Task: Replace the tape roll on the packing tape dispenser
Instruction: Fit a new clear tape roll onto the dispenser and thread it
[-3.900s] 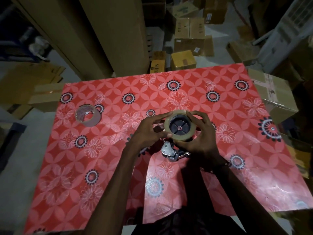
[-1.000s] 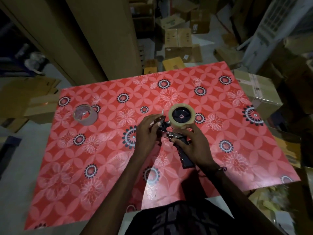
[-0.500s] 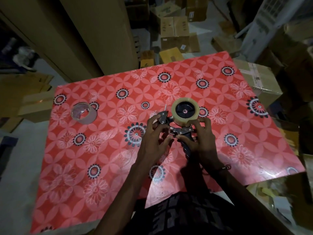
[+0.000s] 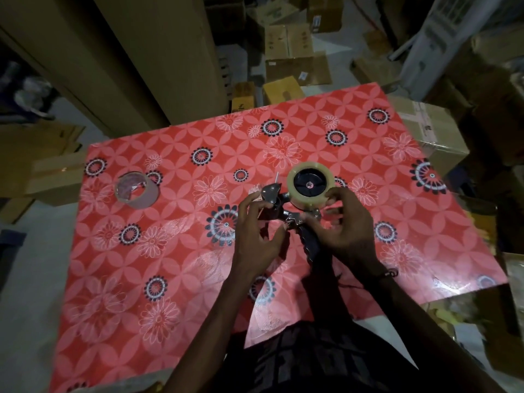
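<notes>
A packing tape dispenser (image 4: 289, 215) with a black handle lies on the red flowered table (image 4: 170, 279), just right of centre. A new clear tape roll (image 4: 307, 200) sits on its black spool. My left hand (image 4: 256, 231) curls around the dispenser's metal front end, fingertips on the plate. My right hand (image 4: 348, 225) holds the dispenser from the right, beside the handle, with one fingertip against the roll's edge. Whether a tape end is pinched is hidden by my fingers. An old, nearly used-up roll (image 4: 136, 190) lies at the table's left.
Tall cardboard sheets (image 4: 141, 52) stand behind the table's far left corner. Cardboard boxes (image 4: 289, 49) are scattered on the floor beyond the far edge, and a large box (image 4: 431, 131) stands by the right edge. My dark-clothed torso presses against the near edge.
Compared with 3.9 s ago, the roll is seated on the spool and the dispenser lies flat. In the last half second my hands shifted only slightly around its front and right side.
</notes>
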Available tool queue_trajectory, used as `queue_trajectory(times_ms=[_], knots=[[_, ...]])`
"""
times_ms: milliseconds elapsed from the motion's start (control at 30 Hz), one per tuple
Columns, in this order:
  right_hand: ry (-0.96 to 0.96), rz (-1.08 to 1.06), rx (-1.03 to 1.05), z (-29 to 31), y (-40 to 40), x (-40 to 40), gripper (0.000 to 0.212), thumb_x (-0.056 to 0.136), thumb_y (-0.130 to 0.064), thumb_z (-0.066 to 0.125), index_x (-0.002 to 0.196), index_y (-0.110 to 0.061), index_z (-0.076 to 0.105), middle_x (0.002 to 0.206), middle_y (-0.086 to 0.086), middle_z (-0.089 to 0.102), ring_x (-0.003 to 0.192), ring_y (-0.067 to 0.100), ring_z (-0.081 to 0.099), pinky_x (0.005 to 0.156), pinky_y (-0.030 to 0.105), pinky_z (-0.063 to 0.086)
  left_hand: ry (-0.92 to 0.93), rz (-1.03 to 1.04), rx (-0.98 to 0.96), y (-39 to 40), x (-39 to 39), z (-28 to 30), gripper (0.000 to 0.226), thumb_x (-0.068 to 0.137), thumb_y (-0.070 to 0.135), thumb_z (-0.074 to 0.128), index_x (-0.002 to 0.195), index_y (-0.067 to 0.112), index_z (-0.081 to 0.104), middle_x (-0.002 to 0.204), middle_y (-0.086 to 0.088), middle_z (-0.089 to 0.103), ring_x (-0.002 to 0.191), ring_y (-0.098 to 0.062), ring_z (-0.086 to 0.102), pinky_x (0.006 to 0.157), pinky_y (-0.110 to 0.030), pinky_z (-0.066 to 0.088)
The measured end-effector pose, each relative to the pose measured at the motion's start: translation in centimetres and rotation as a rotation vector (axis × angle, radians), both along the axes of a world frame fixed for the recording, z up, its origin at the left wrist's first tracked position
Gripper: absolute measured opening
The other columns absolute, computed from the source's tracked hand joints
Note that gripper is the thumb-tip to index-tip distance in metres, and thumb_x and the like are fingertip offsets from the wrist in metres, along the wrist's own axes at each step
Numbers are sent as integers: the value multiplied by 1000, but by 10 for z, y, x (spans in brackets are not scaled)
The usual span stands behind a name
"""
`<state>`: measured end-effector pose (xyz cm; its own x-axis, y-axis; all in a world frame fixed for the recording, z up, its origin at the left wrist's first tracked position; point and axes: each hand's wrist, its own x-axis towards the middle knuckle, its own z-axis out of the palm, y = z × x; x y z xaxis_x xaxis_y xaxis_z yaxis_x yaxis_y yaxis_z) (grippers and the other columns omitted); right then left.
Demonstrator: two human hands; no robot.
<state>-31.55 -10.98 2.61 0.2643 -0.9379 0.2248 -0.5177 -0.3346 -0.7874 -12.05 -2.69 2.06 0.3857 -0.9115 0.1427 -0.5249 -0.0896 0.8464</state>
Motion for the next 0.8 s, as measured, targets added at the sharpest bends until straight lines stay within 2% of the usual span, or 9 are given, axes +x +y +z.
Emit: queue_trajectory(times_ms=[67,167,233,367,533,600,700,733,800], knots=[[4,-51,-24,10,-15,1,60,85,-54,86,126,-18,61,116,-2,65,89,13,67,70,31,57,23,23,2,-5,1,-1,42,88,27,86,126,19,67,148,4,48,131,14,45,103,-3,36],[113,-87,14,12,-46,9,70,82,-56,89,135,-18,62,134,5,58,102,14,62,80,29,51,130,132,-9,-16,-5,-3,37,98,40,72,132,26,71,142,7,52,132,-10,56,108,-33,54],[185,-57,65,6,-63,16,80,76,-59,93,137,-18,62,139,7,56,112,24,64,87,35,54,144,207,-6,-23,-9,-2,34,98,37,71,131,28,73,135,5,57,126,-14,60,107,-43,55],[274,21,121,-2,-77,23,97,64,-62,98,141,-14,63,140,12,61,129,34,57,99,38,48,167,246,30,-34,-2,-2,40,89,19,85,128,24,76,123,4,69,114,-13,67,101,-39,58],[276,102,129,3,-87,19,93,62,-50,103,139,-11,67,138,15,65,127,35,58,101,41,46,182,202,48,-43,10,1,40,88,11,84,126,18,77,120,6,70,110,-11,68,101,-32,57],[265,210,148,4,-98,12,91,64,-41,105,141,-12,66,141,14,65,128,35,59,106,42,47,213,177,53,-48,17,0,39,87,9,84,125,17,78,123,3,72,115,-16,69,103,-38,57],[239,416,220,11,-119,-1,93,70,-26,104,149,-16,57,147,7,64,131,28,61,113,52,52,228,132,70,-61,27,0,41,87,5,81,126,17,77,127,0,75,119,-19,71,105,-48,58],[240,470,243,14,-124,-3,94,71,-22,103,151,-17,54,147,6,63,132,27,61,114,51,52,237,104,79,-65,30,1,41,88,3,81,127,16,76,129,-2,75,120,-19,71,106,-49,58],[249,545,275,17,-133,-6,93,75,-14,100,153,-19,50,148,2,61,135,22,60,116,39,51,225,57,106,-74,36,4,43,89,1,79,129,15,75,132,-3,73,122,-18,69,109,-49,56]])
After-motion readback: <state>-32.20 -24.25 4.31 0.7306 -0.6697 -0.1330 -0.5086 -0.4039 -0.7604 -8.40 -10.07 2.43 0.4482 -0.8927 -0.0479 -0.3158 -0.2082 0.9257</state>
